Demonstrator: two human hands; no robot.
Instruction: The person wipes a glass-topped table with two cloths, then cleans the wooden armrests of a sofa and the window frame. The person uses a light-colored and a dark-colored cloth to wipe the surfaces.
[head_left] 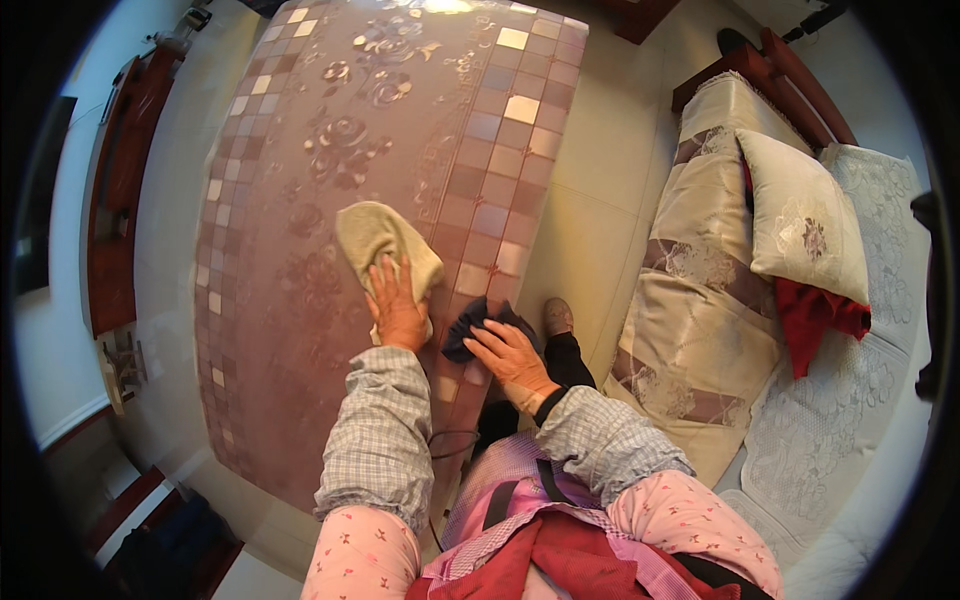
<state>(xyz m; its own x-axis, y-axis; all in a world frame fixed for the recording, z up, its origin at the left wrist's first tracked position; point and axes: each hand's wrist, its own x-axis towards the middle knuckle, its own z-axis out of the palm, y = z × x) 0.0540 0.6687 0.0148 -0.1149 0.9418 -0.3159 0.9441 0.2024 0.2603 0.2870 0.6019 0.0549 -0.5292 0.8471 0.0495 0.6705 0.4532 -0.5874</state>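
Observation:
My left hand (396, 308) lies on a folded beige cloth (385, 235), fingers spread, pressing it onto the table (290, 380). That table is long, with a glossy cover patterned in pinkish-brown flowers and checkered borders. At its right edge, close to me, my right hand (512, 362) has its fingers over a bunched dark navy cloth (465, 330). The palm side of that hand and part of the dark cloth are hidden. Both forearms wear grey checked sleeve covers.
To the right stands a wooden sofa with a beige patterned cover (690, 270), a cream cushion (805, 215) and a red cloth (815, 320). Tiled floor (605, 190) runs between sofa and table. A dark cable (455, 435) loops near the table's edge. Reddish-brown furniture (120, 200) stands on the left.

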